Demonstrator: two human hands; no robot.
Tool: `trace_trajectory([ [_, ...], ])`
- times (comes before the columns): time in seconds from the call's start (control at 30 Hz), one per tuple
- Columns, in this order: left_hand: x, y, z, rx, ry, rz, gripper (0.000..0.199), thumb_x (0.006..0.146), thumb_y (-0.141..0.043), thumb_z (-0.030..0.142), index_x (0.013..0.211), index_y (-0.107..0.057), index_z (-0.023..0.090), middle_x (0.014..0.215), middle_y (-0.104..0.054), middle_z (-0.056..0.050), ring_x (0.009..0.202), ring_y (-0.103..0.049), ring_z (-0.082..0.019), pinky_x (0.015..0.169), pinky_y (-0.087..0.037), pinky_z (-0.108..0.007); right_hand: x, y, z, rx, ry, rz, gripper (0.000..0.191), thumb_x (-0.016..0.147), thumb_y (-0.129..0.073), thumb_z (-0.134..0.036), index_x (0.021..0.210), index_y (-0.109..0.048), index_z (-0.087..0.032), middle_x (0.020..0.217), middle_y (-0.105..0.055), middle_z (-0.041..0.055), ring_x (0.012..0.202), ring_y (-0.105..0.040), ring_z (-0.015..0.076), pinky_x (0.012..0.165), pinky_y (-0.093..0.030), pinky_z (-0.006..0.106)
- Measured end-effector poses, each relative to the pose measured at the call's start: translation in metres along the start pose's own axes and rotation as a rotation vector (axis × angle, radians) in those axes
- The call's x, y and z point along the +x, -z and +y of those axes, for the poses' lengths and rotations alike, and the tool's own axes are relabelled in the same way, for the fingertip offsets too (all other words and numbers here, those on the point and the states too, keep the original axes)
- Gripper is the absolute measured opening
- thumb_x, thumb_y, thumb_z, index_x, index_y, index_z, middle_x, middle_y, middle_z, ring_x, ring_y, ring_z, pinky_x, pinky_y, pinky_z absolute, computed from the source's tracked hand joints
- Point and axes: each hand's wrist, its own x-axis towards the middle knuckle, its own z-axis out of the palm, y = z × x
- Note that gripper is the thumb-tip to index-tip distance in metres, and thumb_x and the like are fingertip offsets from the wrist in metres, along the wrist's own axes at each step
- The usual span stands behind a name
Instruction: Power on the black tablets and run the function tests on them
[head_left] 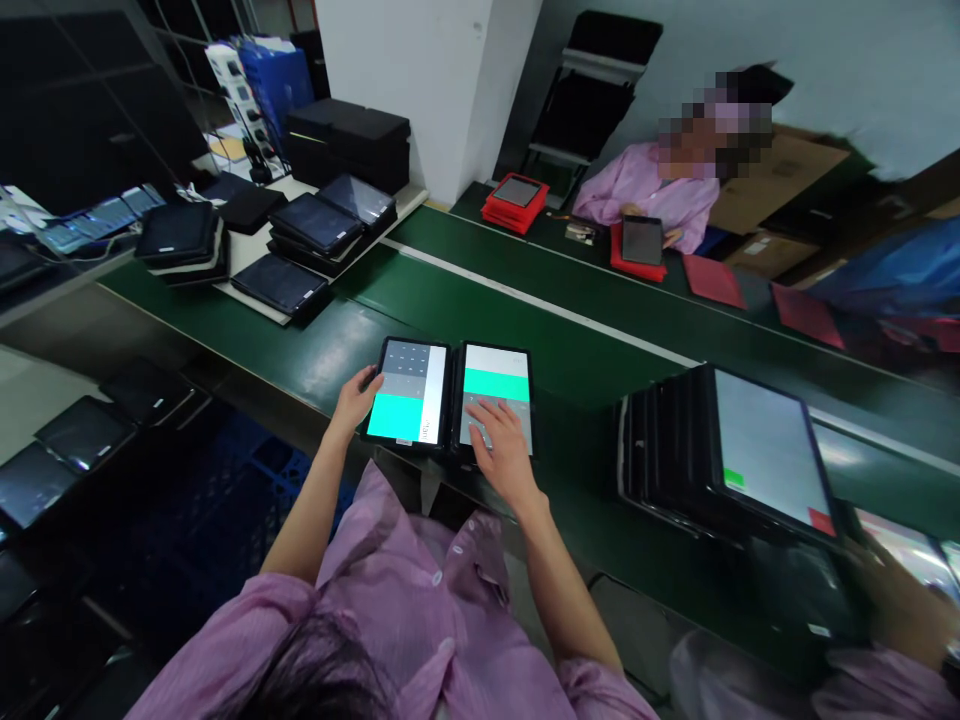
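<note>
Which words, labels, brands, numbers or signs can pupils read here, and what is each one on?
No text reads for certain.
Left tablet, in the left hand: sideways letters, perhaps "Mani", blurred; keypad marks too small.
Right tablet, under the right hand: faint marks, too small.
Stacked tablets: white labels, too small.
Cardboard box: pale label, unreadable.

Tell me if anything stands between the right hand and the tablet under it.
Nothing visible does: the right hand is over the right tablet. The left hand holds the left tablet by its edge, to one side.
</note>
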Motion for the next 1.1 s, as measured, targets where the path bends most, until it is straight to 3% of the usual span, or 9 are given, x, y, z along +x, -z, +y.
trace_trajectory([
  [0.13, -0.035, 0.004, -0.026, -0.236, 0.118, 0.086, 0.07, 0.1, -0.06, 0.071, 0.134, -0.082, 0.014, 0.141, -0.079, -0.014, 0.14, -0.07, -0.034, 0.121, -0.054, -0.048, 0.021, -0.021, -0.028, 0.013, 0.088, -0.134, 0.049, 0.112, -0.043, -0.017, 0.158, -0.061, -0.022, 0.149, -0.075, 0.0126, 0.152, -0.061, 0.0275, 0.13, -0.05, 0.056],
  [0.23, -0.05, 0.001, -0.048, -0.402, 0.224, 0.157, 0.076, 0.088, -0.07, 0.078, 0.121, -0.087, 0.012, 0.128, -0.084, -0.017, 0.131, -0.075, -0.039, 0.117, -0.056, -0.052, 0.048, -0.033, -0.038, -0.093, 0.16, -0.272, 0.063, 0.103, -0.043, -0.003, 0.163, -0.055, -0.014, 0.148, -0.075, 0.0166, 0.166, -0.045, 0.0295, 0.138, -0.037, 0.062],
  [0.33, -0.057, -0.002, -0.066, -0.495, 0.226, 0.178, 0.074, 0.081, -0.077, 0.076, 0.115, -0.088, 0.012, 0.123, -0.085, -0.018, 0.127, -0.077, -0.04, 0.116, -0.056, -0.053, 0.074, -0.039, -0.034, -0.227, 0.202, -0.433, 0.069, 0.093, -0.048, 0.004, 0.161, -0.057, -0.006, 0.143, -0.077, 0.0201, 0.17, -0.037, 0.0329, 0.142, -0.024, 0.066],
  [0.43, -0.06, -0.004, -0.077, -0.462, 0.166, 0.186, 0.065, 0.085, -0.075, 0.071, 0.112, -0.089, 0.014, 0.122, -0.085, -0.016, 0.128, -0.077, -0.038, 0.119, -0.053, -0.051, 0.091, -0.042, -0.023, -0.273, 0.211, -0.57, 0.07, 0.089, -0.049, 0.007, 0.157, -0.059, -0.004, 0.143, -0.077, 0.0203, 0.168, -0.042, 0.0332, 0.142, -0.026, 0.064],
  [0.5, -0.061, -0.004, -0.083, -0.416, 0.139, 0.187, 0.059, 0.088, -0.073, 0.068, 0.109, -0.09, 0.015, 0.123, -0.085, -0.015, 0.129, -0.076, -0.036, 0.12, -0.052, -0.05, 0.095, -0.043, -0.017, -0.276, 0.215, -0.587, 0.071, 0.088, -0.047, 0.008, 0.157, -0.06, -0.006, 0.147, -0.076, 0.0192, 0.168, -0.042, 0.0321, 0.142, -0.026, 0.063],
  [0.67, -0.063, 0.0, -0.095, -0.291, 0.169, 0.2, 0.048, 0.086, -0.077, 0.059, 0.104, -0.09, 0.017, 0.118, -0.087, -0.012, 0.13, -0.075, -0.035, 0.12, -0.052, -0.049, 0.094, -0.043, -0.01, -0.234, 0.221, -0.543, 0.069, 0.09, -0.046, 0.007, 0.155, -0.062, -0.01, 0.15, -0.074, 0.0173, 0.166, -0.045, 0.0299, 0.141, -0.029, 0.062],
  [0.8, -0.067, 0.001, -0.092, -0.336, 0.246, 0.174, 0.053, 0.086, -0.076, 0.063, 0.105, -0.089, 0.016, 0.112, -0.087, -0.013, 0.121, -0.079, -0.035, 0.109, -0.059, -0.049, 0.09, -0.038, -0.011, -0.123, 0.204, -0.379, 0.065, 0.095, -0.044, 0.004, 0.154, -0.064, -0.013, 0.148, -0.075, 0.0155, 0.163, -0.05, 0.03, 0.139, -0.034, 0.064],
  [0.9, -0.07, 0.002, -0.078, -0.348, 0.267, 0.176, 0.059, 0.089, -0.071, 0.068, 0.106, -0.089, 0.014, 0.109, -0.087, -0.015, 0.116, -0.08, -0.037, 0.106, -0.061, -0.051, 0.079, -0.028, -0.019, -0.025, 0.192, -0.234, 0.062, 0.097, -0.045, 0.002, 0.151, -0.066, -0.019, 0.14, -0.079, 0.0124, 0.157, -0.057, 0.0284, 0.136, -0.038, 0.066],
  [1.1, -0.072, 0.01, -0.034, -0.282, 0.058, 0.179, 0.06, 0.096, -0.068, 0.062, 0.129, -0.084, 0.015, 0.138, -0.08, -0.016, 0.141, -0.069, -0.036, 0.121, -0.053, -0.05, 0.022, -0.014, -0.047, 0.207, 0.115, 0.051, 0.053, 0.1, -0.048, 0.0, 0.136, -0.073, -0.029, 0.129, -0.082, 0.0053, 0.13, -0.073, 0.0249, 0.124, -0.052, 0.058],
])
